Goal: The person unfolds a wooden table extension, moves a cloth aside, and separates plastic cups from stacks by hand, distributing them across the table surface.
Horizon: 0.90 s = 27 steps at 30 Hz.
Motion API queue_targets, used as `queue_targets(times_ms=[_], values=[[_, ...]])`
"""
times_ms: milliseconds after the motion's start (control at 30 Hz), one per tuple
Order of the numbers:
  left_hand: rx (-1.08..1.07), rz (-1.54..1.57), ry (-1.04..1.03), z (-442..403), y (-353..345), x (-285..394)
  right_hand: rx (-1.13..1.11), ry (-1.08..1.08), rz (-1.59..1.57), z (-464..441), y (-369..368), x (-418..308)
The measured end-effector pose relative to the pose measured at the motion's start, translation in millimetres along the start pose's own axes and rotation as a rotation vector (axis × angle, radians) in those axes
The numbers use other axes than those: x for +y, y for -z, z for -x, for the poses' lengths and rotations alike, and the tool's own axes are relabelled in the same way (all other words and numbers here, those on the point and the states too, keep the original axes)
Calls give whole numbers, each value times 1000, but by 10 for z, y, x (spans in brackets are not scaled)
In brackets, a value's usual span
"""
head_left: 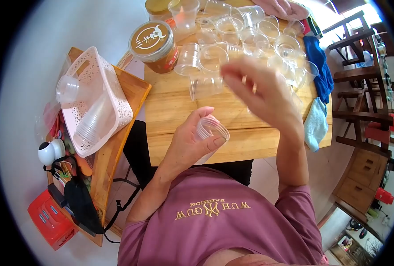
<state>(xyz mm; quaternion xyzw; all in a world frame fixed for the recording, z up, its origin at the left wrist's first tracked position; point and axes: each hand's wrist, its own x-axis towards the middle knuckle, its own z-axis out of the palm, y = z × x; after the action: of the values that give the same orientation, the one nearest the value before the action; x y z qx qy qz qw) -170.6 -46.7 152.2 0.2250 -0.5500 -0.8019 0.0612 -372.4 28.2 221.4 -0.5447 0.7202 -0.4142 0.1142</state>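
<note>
My left hand [183, 144] is closed around a small nested stack of clear plastic cups [213, 128], held tilted over the near edge of the table, thumb across the rims. My right hand [261, 91] is raised over the table and smeared by motion, its fingers partly curled; whether anything is in them does not show. Just to its left, a clear cup [206, 88] lies on its side. Beyond the hand, many loose clear cups [214, 58] lie and stand jumbled on the wooden table [170, 115]; the hand and forearm hide some of them.
A brown-lidded tub [152, 42] stands at the table's back left. A pink basket [125, 108] holding stacked cups [93, 122] sits on a wooden side stand at left. A dark blue cloth [317, 66] and a light blue cloth [316, 124] lie along the right edge.
</note>
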Motion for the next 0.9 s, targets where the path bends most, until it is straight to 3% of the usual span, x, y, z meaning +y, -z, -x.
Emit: queue_targets(times_ms=[100, 267, 667, 800, 900], values=[[-53, 134, 8, -52, 42, 13, -357, 20, -73, 302, 66, -67], [-59, 204, 51, -85, 14, 84, -426, 162, -152, 515, -13, 2], [-91, 77, 2, -93, -110, 84, -203, 151, -151, 670, 31, -82], [-45, -163, -17, -63, -96, -27, 37, 70, -14, 659, 200, -8], [-86, -68, 30, -38, -49, -49, 297, 1, 66, 537, 255, 90]])
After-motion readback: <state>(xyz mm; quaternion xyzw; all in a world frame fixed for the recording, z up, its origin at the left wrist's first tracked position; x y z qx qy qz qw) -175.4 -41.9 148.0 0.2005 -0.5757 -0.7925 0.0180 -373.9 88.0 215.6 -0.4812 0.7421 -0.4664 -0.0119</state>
